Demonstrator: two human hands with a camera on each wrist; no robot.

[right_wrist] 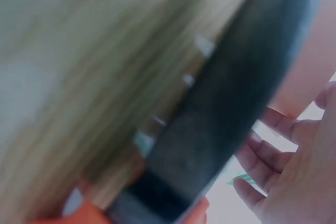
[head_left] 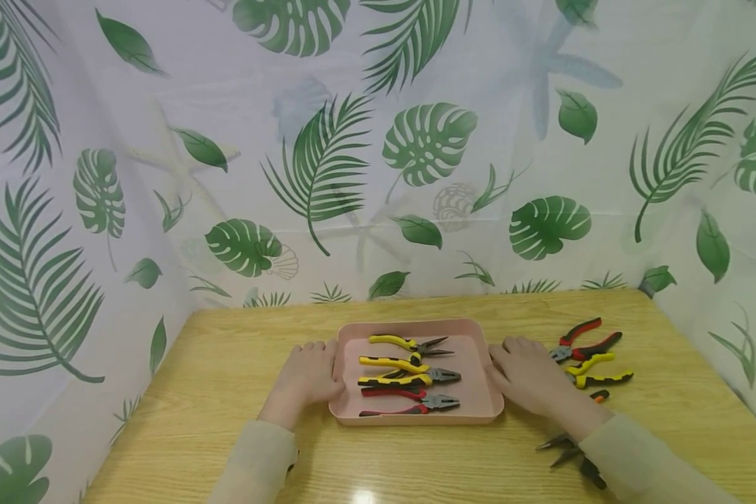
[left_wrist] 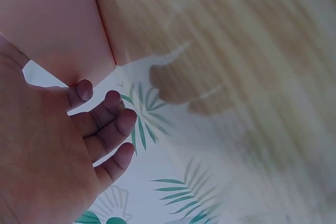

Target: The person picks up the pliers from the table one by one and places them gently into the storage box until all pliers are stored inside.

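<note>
Between my two hands lies a shallow pink tray [head_left: 479, 409]. Inside it are yellow long-nose pliers [head_left: 393, 341], yellow-and-black combination pliers [head_left: 444, 376] and red-and-black combination pliers [head_left: 441, 402], jaws pointing right. My left hand [head_left: 311, 374] holds the tray's left end, its thumb over the rim. At the right end my right hand [head_left: 529, 371] holds the opposite rim in the same way. In the left wrist view, the left hand's other fingers [left_wrist: 107, 140] bend loosely beside the tray's pink wall. The right wrist view shows loosely bent right fingers [right_wrist: 262, 166] near the tray.
Right of the tray, red-and-black pliers [head_left: 595, 346] and yellow-and-black pliers [head_left: 598, 378] lie on the wooden table [head_left: 227, 364]. Another tool's dark pointed jaws [head_left: 563, 455] show below my right forearm, which partly hides it. A leaf-print cloth [head_left: 353, 266] stands behind the table.
</note>
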